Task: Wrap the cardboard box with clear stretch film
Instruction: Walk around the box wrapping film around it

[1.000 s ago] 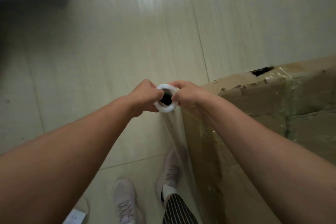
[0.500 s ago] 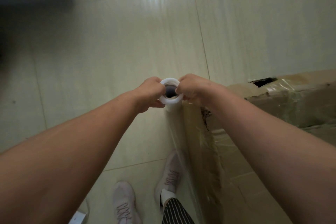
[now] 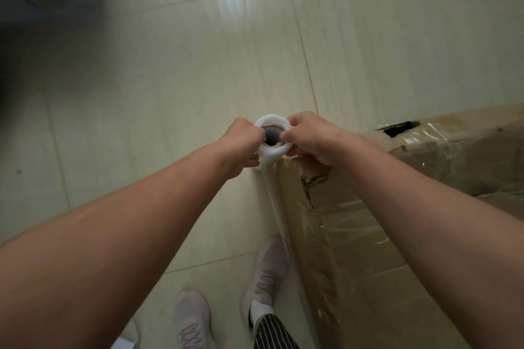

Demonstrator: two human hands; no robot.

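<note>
Stretch film roll (image 3: 271, 120): centre frame, upright at the corner of the cardboard box (image 3: 467, 161), which fills the lower right.
Handling, judged: light, with a stiff hollow core; the film is thin, clingy and tearable.
Hold: at the core rim. Left hand (image 3: 241, 144) and right hand (image 3: 309, 136) both grip it there, fingers hooked in.

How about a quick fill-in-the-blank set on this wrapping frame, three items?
1. The left hand and right hand both grip the ____ end of the stretch film roll.
2. The cardboard box stands on the person's ____ side.
3. Two pale shoes stand on a ____ floor.

Missing words: top; right; tiled
</note>
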